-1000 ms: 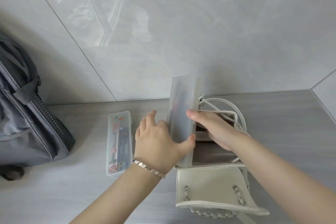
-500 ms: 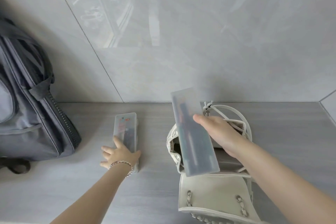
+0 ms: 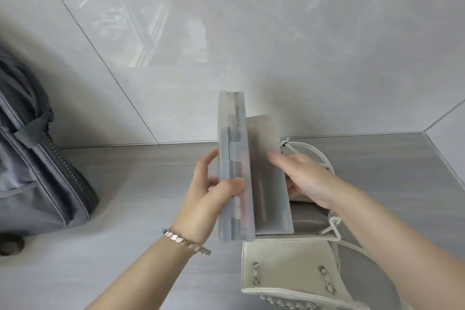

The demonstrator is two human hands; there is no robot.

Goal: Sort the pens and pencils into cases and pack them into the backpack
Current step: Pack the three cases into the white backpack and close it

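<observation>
1. Sitting well off to the left, the grey bag (image 3: 30, 171) plays no visible part.
2. The white backpack (image 3: 289, 267) stands with its flap thrown forward and its mouth open, ready to receive.
3. Both cases look shut with dim pen shapes inside, so the sorting seems done. The clear case (image 3: 232, 148) is held upright just left of the mouth. The frosted case (image 3: 266, 184) hangs over the mouth (whether its lower end is inside, I cannot tell).
4. The left hand (image 3: 208, 196) pinches the clear case, thumb across its front edge. The right hand (image 3: 304, 178) grips the frosted case, most fingers hidden behind. Packing both remains.
</observation>
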